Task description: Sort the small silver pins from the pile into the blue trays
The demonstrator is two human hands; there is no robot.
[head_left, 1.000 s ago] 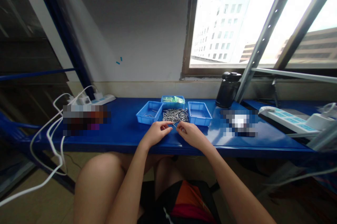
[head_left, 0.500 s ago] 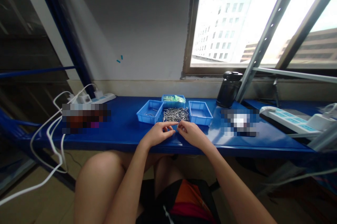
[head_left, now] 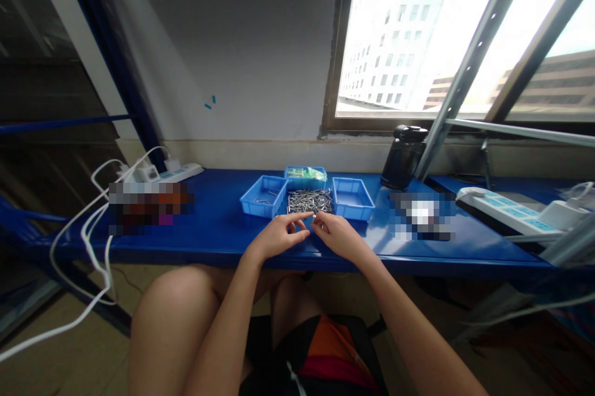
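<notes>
My right hand point(head_left: 331, 232) is closed in a pinch, with a small bright round end, seemingly a screw's head point(head_left: 315, 216), showing at its fingertips. Opposite it, my left hand point(head_left: 277, 235) has its index finger stretched towards that end and its thumb held apart below, with nothing visible between them. Just beyond both hands lies a dense heap of silver screws point(head_left: 309, 200), whose container is mostly hidden. To its left a blue bin point(head_left: 253, 205) holds a few metal pieces. On the right stands another blue bin point(head_left: 354, 212).
Behind the heap, a third blue bin point(head_left: 291, 184) contains green plastic packets point(head_left: 307, 174). A black bottle point(head_left: 403, 157) stands near the window. Power strips point(head_left: 506, 213) and white cables point(head_left: 88, 241) lie on the blue table point(head_left: 209, 241), beside blurred-out items at both sides.
The small round metal end between my hands shows more clearly now. Both hands stay almost in place, and the view has shifted slightly.
</notes>
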